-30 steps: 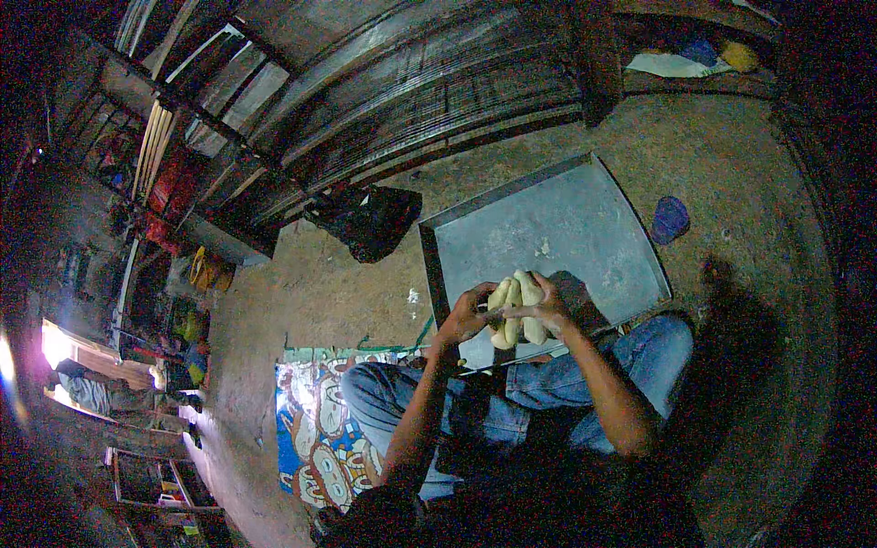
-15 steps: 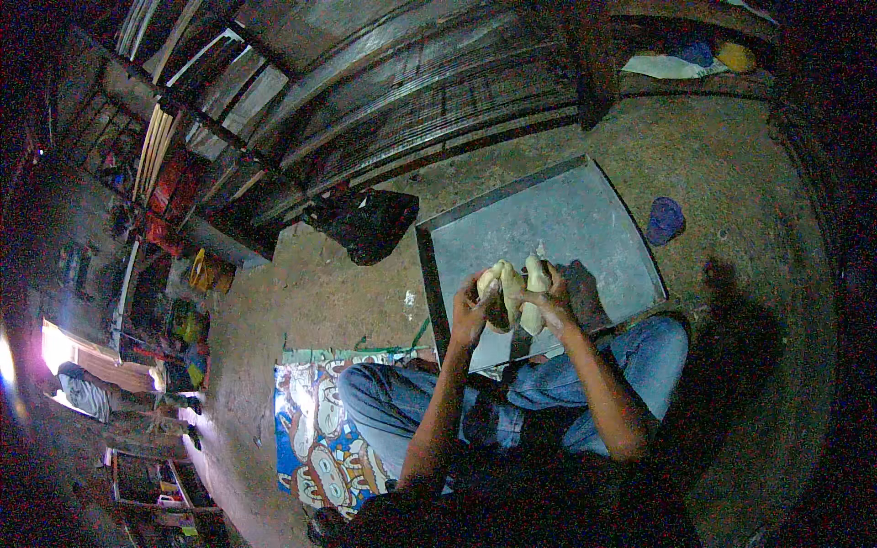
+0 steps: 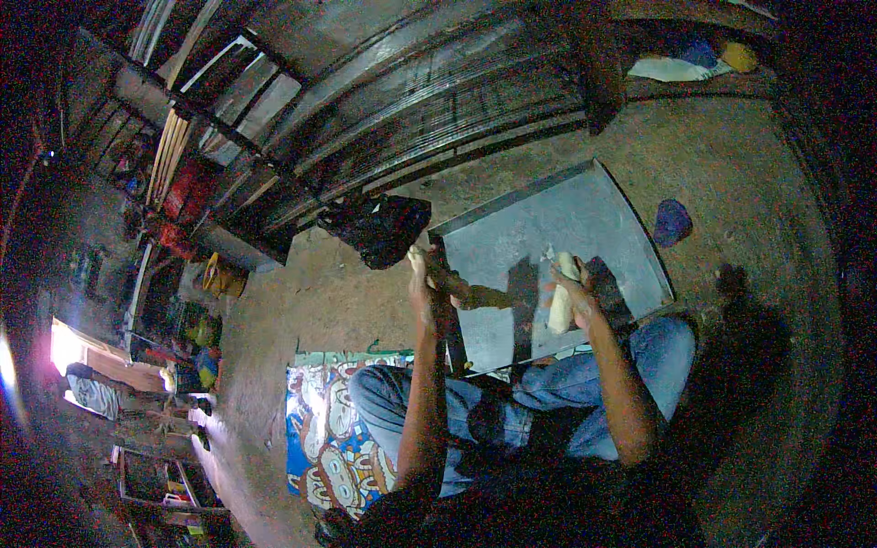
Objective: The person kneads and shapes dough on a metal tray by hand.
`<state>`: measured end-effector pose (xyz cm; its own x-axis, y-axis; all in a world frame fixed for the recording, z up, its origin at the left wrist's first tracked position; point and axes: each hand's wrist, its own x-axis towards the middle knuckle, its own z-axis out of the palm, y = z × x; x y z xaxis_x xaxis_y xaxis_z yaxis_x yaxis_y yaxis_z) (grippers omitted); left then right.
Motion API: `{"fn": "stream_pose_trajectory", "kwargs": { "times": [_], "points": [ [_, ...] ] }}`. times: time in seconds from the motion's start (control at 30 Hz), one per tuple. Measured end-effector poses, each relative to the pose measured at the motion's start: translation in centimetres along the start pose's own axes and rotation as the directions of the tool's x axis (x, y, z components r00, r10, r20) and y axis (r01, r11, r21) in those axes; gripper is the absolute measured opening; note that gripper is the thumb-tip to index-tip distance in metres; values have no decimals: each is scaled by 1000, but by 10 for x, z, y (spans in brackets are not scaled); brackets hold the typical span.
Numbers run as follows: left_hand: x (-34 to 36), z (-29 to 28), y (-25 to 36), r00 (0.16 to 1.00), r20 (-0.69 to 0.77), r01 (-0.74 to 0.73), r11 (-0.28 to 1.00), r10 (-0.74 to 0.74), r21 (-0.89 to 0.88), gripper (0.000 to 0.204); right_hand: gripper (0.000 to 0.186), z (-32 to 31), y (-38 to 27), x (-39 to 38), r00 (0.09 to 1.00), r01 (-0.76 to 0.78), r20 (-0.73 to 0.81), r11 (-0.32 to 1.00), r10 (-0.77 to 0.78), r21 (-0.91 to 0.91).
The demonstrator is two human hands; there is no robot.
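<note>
My right hand (image 3: pixel 579 297) is closed round a pale, elongated piece (image 3: pixel 561 306), perhaps dough or a peeled root, over the grey metal tray (image 3: pixel 493 233). Past the tray's left edge, my left hand (image 3: pixel 424 290) is raised beside the black plastic bag (image 3: pixel 393 228). Something pale (image 3: pixel 417 252) shows at its fingers, seemingly another such piece, though blur hides its outline. Small white bits lie on the tray near my right hand.
My crossed legs in jeans (image 3: pixel 411 393) are against the tray's near side. A patterned cartoon mat (image 3: pixel 333 457) lies at the left. Right of the tray is a purple object (image 3: pixel 672 223). A slatted wooden structure (image 3: pixel 457 119) stands behind. A person (image 3: pixel 96 393) is far left.
My hands have moved apart. The left one went left, off the tray toward the black bag, while the right one stays over the tray with its pale piece and has shifted slightly right.
</note>
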<state>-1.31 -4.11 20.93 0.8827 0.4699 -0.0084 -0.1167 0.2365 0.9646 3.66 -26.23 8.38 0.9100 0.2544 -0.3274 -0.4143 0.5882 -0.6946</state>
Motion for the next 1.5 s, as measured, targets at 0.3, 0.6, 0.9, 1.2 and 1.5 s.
{"fn": "stream_pose_trajectory", "kwargs": {
  "times": [0.3,0.6,0.9,1.2,1.5],
  "points": [
    [3,3,-39,985,80,137,975,-153,175,58,80,-9,-6,2,982,134,125,990,-138,42],
    [18,27,-42,963,130,237,971,-237,22,61,68,-8,-7,6,869,205,469,978,-160,-45],
    [-8,67,-15,858,314,486,840,-407,-241,57,62,-1,-1,-4,817,391,531,894,-226,-220],
    [-3,78,-20,835,480,486,773,-271,-409,54,65,-10,35,7,911,74,411,994,-34,-84],
    [-1,98,-24,834,405,501,821,-373,-275,44,70,-26,56,1,876,121,480,988,-59,-100]
  ]
}}
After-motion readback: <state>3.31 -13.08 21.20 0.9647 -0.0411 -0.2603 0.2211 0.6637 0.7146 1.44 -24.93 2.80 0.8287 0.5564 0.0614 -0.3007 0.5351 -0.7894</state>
